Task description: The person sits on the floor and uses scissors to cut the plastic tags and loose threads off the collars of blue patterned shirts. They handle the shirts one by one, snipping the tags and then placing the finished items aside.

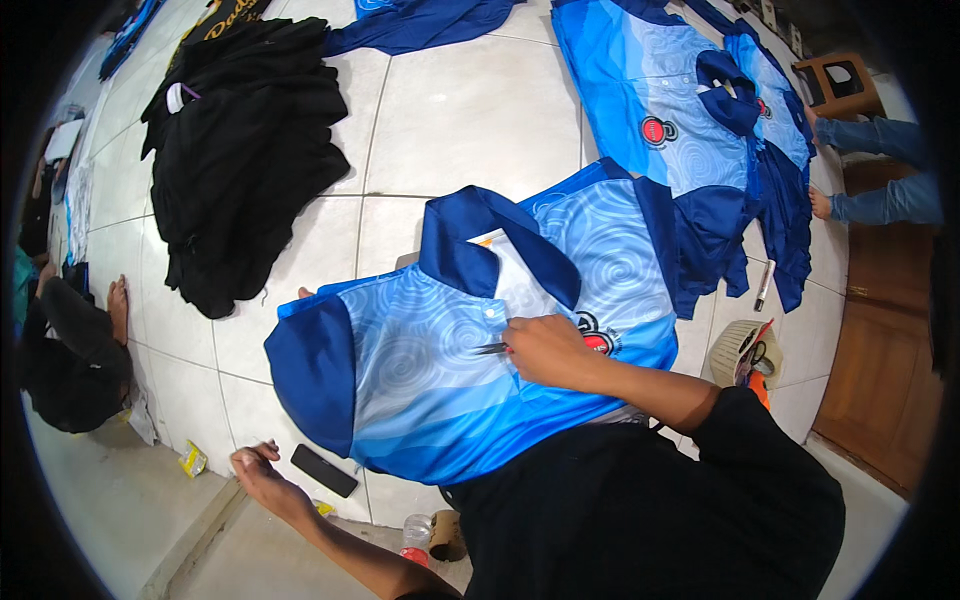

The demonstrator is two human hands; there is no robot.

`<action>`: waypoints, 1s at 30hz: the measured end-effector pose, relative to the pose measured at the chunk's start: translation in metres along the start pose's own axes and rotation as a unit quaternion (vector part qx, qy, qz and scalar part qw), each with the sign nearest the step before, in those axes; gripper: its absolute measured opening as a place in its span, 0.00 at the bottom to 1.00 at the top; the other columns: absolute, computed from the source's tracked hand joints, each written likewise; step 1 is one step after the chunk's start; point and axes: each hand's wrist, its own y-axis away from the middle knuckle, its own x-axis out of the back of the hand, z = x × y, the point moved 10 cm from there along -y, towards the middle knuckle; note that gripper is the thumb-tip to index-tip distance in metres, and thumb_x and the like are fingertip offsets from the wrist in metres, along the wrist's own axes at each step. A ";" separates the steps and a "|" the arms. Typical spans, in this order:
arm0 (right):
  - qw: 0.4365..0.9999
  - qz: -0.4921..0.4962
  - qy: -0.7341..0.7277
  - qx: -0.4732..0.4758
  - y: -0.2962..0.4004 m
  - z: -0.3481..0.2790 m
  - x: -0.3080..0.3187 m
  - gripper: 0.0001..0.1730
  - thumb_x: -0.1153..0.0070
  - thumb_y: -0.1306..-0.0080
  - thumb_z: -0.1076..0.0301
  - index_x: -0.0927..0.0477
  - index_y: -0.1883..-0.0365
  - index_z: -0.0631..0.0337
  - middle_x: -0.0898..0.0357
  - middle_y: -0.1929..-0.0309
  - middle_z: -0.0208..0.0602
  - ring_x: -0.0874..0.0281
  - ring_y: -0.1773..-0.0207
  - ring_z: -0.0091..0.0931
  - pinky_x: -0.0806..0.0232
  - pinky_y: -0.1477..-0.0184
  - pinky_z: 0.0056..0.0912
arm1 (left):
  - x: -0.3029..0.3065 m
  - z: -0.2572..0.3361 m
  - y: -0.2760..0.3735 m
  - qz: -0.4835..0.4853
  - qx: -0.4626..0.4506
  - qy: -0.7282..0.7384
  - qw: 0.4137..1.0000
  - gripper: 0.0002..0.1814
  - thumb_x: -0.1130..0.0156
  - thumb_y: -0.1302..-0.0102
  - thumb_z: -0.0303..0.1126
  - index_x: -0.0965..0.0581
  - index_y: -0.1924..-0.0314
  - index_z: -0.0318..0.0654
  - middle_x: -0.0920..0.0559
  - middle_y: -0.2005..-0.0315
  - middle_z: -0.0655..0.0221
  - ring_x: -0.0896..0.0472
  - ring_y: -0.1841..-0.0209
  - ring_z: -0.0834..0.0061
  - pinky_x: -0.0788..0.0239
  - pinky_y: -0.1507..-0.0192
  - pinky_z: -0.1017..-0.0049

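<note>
A blue polo shirt (450, 375) with a swirl pattern, navy sleeves and a navy collar lies spread in front of me. My right hand (551, 351) is closed around small dark-bladed snips (493, 349), their tips pointing left over the shirt front just below the button placket (493, 311). A red and black emblem (598, 341) is partly covered by this hand. Off the shirt's lower left side, my left hand (261, 474) is raised with loosely curled fingers and nothing visible in it, near a black phone (324, 470).
Black garments (232, 150) are heaped at upper left. More blue shirts (637, 97) lie at upper right. A marker (764, 285) and a container of tools (731, 349) are at right. Other people's feet (820, 202) and a seated person (75, 337) are at the sides. A bottle (416, 532) stands below.
</note>
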 end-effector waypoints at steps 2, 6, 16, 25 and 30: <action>1.000 0.015 -0.014 0.004 0.001 0.002 0.002 0.08 0.40 0.35 0.67 0.16 0.64 0.63 0.15 0.62 0.43 0.14 0.61 0.46 0.24 0.59 0.52 | 0.048 -0.069 0.013 0.011 0.057 -0.162 0.985 0.14 0.52 0.18 0.40 0.30 0.56 0.36 0.25 0.68 0.62 0.24 0.60 0.69 0.31 0.45 0.67; 0.993 0.035 -0.112 -0.010 0.003 0.009 0.018 0.11 0.43 0.33 0.64 0.16 0.63 0.63 0.14 0.62 0.48 0.14 0.58 0.47 0.25 0.55 0.52 | 0.042 -0.044 0.050 0.181 0.053 -0.229 0.955 0.22 0.33 0.26 0.37 0.29 0.41 0.34 0.21 0.53 0.59 0.21 0.51 0.66 0.30 0.45 0.67; 0.959 0.046 -0.274 -0.060 0.009 0.023 0.046 0.13 0.40 0.34 0.63 0.18 0.62 0.67 0.18 0.68 0.54 0.18 0.64 0.48 0.29 0.60 0.48 | -0.283 0.104 0.131 -0.287 -0.266 -0.130 0.911 0.11 0.25 0.39 0.33 0.17 0.63 0.35 0.17 0.66 0.60 0.20 0.57 0.58 0.30 0.54 0.60; 0.966 0.053 -0.247 -0.061 0.018 0.031 0.054 0.14 0.39 0.32 0.61 0.15 0.60 0.65 0.17 0.65 0.51 0.16 0.60 0.48 0.28 0.57 0.47 | -0.326 0.071 0.150 -0.295 -0.254 -0.335 0.858 0.12 0.29 0.38 0.40 0.16 0.67 0.39 0.17 0.67 0.64 0.22 0.57 0.60 0.34 0.53 0.60; 0.987 0.040 -0.154 -0.008 0.023 0.003 0.063 0.17 0.39 0.29 0.56 0.12 0.53 0.60 0.19 0.60 0.45 0.17 0.56 0.45 0.26 0.54 0.46 | -0.321 0.069 0.151 -0.316 -0.246 -0.290 0.870 0.06 0.33 0.35 0.33 0.18 0.66 0.39 0.19 0.67 0.62 0.22 0.57 0.58 0.34 0.53 0.59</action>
